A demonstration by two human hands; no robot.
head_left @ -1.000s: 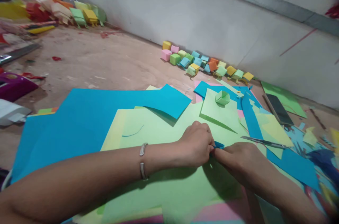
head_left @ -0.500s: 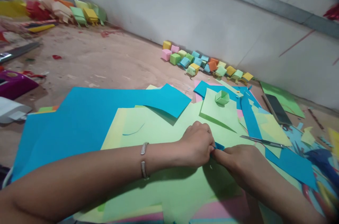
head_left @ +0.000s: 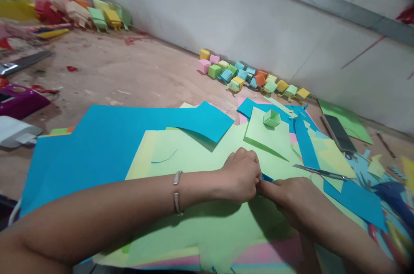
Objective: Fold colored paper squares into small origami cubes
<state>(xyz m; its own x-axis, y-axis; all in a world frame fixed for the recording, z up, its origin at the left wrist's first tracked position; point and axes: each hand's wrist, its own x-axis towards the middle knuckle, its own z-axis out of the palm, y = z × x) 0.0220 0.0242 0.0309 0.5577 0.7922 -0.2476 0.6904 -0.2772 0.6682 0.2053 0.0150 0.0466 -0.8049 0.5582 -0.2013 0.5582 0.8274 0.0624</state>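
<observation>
My left hand (head_left: 242, 175) is closed, its fingers curled round a small blue folded paper (head_left: 267, 177), of which only a corner shows. Against it from the right, my right hand (head_left: 286, 194) pinches the same paper, thumb meeting the left fingers. Most of the piece is hidden behind both hands. Beneath them lies a large light green paper sheet (head_left: 181, 153). Just beyond, a small green folded paper box (head_left: 271, 118) sits on a light green square of paper (head_left: 261, 133). A craft knife (head_left: 320, 172) rests to the right of my right hand.
Blue paper (head_left: 87, 149) spreads out at left. Several small coloured paper cubes (head_left: 239, 73) line the wall. A phone (head_left: 338, 131) and paper scraps (head_left: 323, 149) lie at right. A purple tool (head_left: 22, 101) and a white plug-like object (head_left: 17, 131) are at far left.
Both hands stay pressed together on the blue paper, with barely any movement. The view has shifted very slightly, so things at left appear a little farther right.
</observation>
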